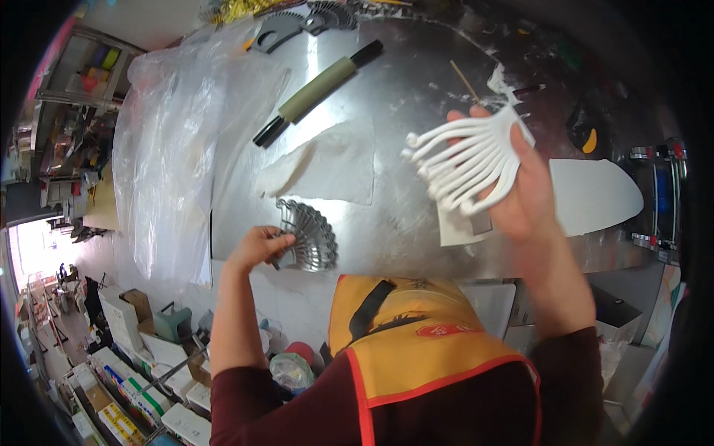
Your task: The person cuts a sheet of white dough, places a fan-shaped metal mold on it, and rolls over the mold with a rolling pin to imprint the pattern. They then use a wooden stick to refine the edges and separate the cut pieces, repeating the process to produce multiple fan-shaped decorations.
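Note:
My left hand (262, 245) grips the narrow end of a grey fan-shaped cutter (309, 237) with looped outer edges, at the front left of the metal worktop (390, 234). Raised over the right side of the worktop, my right hand (521, 184) holds a white fan-shaped piece (474, 161). Its long separate strands curl at their tips, and my thumb presses its joined end while other fingers lie behind it. Past my right wrist lies a flat white sheet of soft material (594, 195). A smaller white offcut (449, 226) sits partly beneath the held piece.
A green rolling pin with black handles (318, 92) lies beyond a crumpled cloth (329, 167). Clear plastic sheeting (173, 150) covers the left side. More grey cutters (279, 30) lie at the far edge. A thin stick (466, 81), white powder (499, 83) and a roller machine (658, 195) are on the right.

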`<move>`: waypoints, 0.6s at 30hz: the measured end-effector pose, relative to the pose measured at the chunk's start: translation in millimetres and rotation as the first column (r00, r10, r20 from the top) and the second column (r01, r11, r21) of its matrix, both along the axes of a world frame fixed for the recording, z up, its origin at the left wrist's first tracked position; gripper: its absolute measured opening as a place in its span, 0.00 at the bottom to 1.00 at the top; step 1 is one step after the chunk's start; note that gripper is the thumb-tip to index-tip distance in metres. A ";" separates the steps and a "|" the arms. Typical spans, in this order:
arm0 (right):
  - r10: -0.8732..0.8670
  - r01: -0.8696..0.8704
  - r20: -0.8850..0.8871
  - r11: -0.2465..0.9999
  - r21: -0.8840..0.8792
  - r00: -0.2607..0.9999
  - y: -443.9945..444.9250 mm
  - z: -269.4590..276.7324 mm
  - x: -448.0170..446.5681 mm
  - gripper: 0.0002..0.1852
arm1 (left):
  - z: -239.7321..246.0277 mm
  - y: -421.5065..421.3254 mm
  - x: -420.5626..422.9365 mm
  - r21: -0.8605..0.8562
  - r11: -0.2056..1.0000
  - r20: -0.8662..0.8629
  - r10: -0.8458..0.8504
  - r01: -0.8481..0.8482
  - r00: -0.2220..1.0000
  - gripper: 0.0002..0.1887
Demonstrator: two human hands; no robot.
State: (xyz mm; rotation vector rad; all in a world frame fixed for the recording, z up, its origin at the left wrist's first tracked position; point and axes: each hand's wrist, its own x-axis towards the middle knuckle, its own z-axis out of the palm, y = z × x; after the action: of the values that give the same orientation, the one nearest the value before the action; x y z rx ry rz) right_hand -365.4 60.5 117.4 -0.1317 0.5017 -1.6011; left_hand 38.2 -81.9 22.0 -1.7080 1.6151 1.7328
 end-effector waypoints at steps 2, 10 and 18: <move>-0.057 0.056 0.130 0.998 0.016 0.990 18.3 -40.0 39.8 0.25 | -8.0 -16.3 16.1 -0.043 0.999 -0.029 0.021 -0.022 0.999 0.15; -0.137 0.068 0.054 0.753 0.654 0.989 93.8 -168.5 135.9 0.22 | -40.6 -67.1 -7.0 -0.315 0.920 -0.269 0.149 -0.233 0.951 0.17; -0.281 0.251 -0.083 0.639 0.727 0.956 98.2 -144.7 174.1 0.25 | -46.5 -91.8 -34.7 -0.954 0.297 -0.041 -0.220 0.027 0.975 0.15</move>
State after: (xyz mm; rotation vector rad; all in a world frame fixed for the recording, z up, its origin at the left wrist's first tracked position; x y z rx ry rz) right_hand -191.4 158.7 -27.3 0.6186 1.1470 -1.5602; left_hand 3.6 -173.7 -24.5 -1.6615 3.1747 0.7123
